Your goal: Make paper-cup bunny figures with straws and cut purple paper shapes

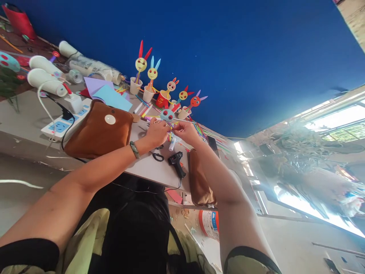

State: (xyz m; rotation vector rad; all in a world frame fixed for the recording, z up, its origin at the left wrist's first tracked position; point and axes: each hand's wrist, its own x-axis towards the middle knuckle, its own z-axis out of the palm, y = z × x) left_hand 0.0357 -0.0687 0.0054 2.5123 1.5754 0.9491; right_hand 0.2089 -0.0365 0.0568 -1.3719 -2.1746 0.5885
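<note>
Between my two hands stands a rabbit figure (167, 115) with a round light-blue face, red eyes and red ears; thin purple and yellow stems show beneath its head. My left hand (156, 133), wearing a bracelet, is closed on the stems just under the face. From the other side, my right hand (186, 133) pinches at the same stems, its fingertips nearly meeting the left ones. Fingers partly hide the stems. Below the hands lie scissors (157, 156), a small whitish piece (172, 144) and a black glue gun (177, 163).
Several finished rabbit figures in cups (148, 93) line the blue wall. A brown plush cushion (98, 131) and a power strip (61, 125) occupy the left. Coloured paper (110, 95) and paper cups (45, 82) lie behind them. A brown pouch (198, 179) sits under my right forearm.
</note>
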